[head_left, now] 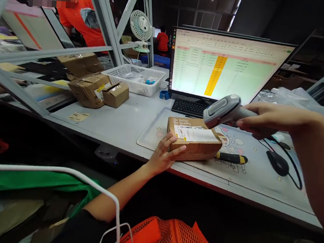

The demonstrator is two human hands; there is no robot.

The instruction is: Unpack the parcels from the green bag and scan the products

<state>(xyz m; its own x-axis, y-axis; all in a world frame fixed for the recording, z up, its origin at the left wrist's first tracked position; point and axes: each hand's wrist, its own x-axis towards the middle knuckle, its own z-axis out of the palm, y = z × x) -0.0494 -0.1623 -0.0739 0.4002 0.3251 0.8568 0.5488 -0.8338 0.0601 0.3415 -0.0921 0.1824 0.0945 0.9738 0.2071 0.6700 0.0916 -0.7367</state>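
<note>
My right hand (259, 119) grips the handle of a grey barcode scanner (224, 109), its head held above the right part of a cardboard box (195, 153). The box lies on a printed desk mat (156, 130) at the desk's front edge. A white shipping label (198, 135) is stuck on its top. My left hand (165, 153) rests against the left end of the box, fingers on its side and top edge. Beside the box, to the right, lies a black and yellow handled tool (231, 158); its other end is hidden behind the box.
Behind the box stand a keyboard (190, 108) and a monitor (229, 70) showing a spreadsheet. A mouse (277, 163) is at the right. Cardboard boxes (89, 88) and a white basket (134, 79) stand at the left, near a metal frame (102, 21). Other people in red are further back.
</note>
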